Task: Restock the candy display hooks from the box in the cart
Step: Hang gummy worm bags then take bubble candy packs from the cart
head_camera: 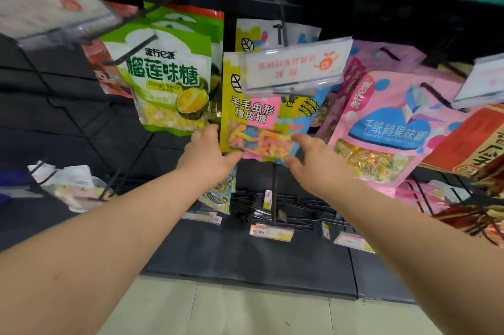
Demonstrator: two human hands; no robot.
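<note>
Both hands reach up and forward to the same gummy bag (253, 122), a yellow, green and pink pack with worm-shaped sweets showing through its window. The pack hangs between the hands on a black hook (282, 24). The left hand (207, 154) pinches the lower left corner, with the thumb lying along the bottom edge and the fingers hidden behind the pack. The right hand (313, 160) holds the lower right corner, its fingers curled onto the front; motion blur hides the exact grip. Just above the hands, a clear price-tag holder (294, 64) covers the upper part of the pack. Up and left of the left hand hangs a green durian candy bag (169, 81), close beside the gummy bag. Right of the right hand hangs a pink fruit-candy bag (390, 127). Below the hands, bare lower hooks (272, 206) with small labels jut out above the pale floor (245, 313).
</note>
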